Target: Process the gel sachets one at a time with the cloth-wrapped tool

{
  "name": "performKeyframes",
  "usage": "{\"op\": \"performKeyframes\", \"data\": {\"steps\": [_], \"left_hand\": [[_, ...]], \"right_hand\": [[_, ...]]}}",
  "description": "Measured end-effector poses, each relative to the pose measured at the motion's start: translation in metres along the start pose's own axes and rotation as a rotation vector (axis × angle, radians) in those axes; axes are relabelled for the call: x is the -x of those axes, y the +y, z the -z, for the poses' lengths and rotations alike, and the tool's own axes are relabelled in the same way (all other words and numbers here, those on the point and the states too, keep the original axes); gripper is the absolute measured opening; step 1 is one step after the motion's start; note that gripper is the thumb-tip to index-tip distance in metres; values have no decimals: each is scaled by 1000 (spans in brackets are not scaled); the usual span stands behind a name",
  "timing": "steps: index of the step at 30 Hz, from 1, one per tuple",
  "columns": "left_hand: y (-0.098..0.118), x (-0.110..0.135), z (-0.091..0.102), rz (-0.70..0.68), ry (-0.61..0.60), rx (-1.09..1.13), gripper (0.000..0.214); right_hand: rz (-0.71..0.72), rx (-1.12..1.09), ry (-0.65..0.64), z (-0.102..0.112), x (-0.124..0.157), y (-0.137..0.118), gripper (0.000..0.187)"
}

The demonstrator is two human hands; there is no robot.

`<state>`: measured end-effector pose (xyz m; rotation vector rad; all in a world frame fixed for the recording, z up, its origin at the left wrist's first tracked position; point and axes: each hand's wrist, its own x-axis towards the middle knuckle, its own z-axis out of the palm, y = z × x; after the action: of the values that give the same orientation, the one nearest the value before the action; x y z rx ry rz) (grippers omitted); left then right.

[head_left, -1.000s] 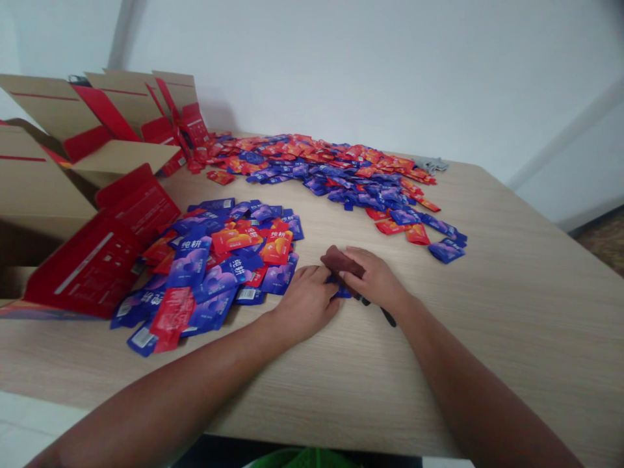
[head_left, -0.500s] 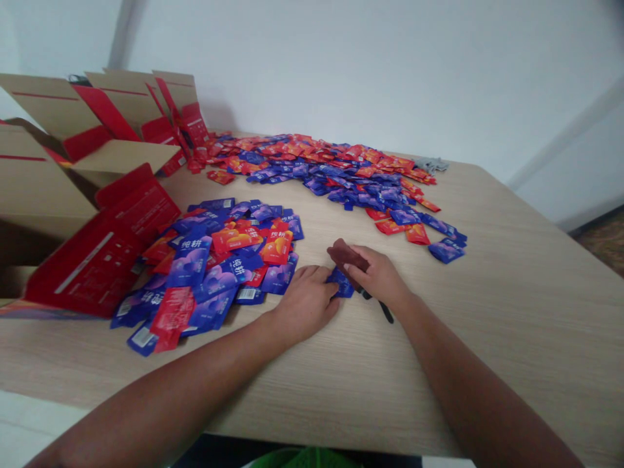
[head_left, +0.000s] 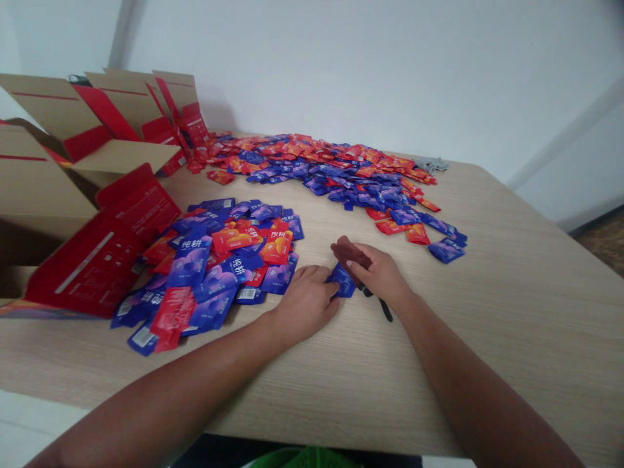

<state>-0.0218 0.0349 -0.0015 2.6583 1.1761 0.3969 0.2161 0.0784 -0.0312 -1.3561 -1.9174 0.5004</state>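
My left hand [head_left: 306, 300] lies on the wooden table [head_left: 487, 312], its fingertips pressing the edge of a small blue packet [head_left: 342, 281]. My right hand [head_left: 377, 273] is closed round a dark red-brown tool [head_left: 347, 251] with a black handle end [head_left: 385, 310] sticking out behind the palm; the tool's tip hovers just over that blue packet. A pile of blue and red packets [head_left: 214, 260] lies directly left of my left hand.
A long heap of red and blue packets [head_left: 331, 169] runs across the far side of the table. Open cardboard boxes with red flaps [head_left: 88, 182] stand at the left. A grey object [head_left: 431, 164] lies at the far end of the heap.
My right hand with the tool has shifted slightly right and up, uncovering more of the blue packet. My left hand has stayed in place.
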Motion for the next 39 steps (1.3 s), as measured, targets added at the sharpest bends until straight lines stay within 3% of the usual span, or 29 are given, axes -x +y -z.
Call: {"op": "performKeyframes", "data": {"steps": [30,35,39], "left_hand": [[-1,0,0,-3,-1,-6,20],[-1,0,-2,6,11,15,19],[-3,-5,-11,75,94,93,47]], "right_hand": [[-49,-44,68,2,-2,14,48],[-91,47,126,4,-6,20,44],[-131,137,153,4,-10,24,40]]}}
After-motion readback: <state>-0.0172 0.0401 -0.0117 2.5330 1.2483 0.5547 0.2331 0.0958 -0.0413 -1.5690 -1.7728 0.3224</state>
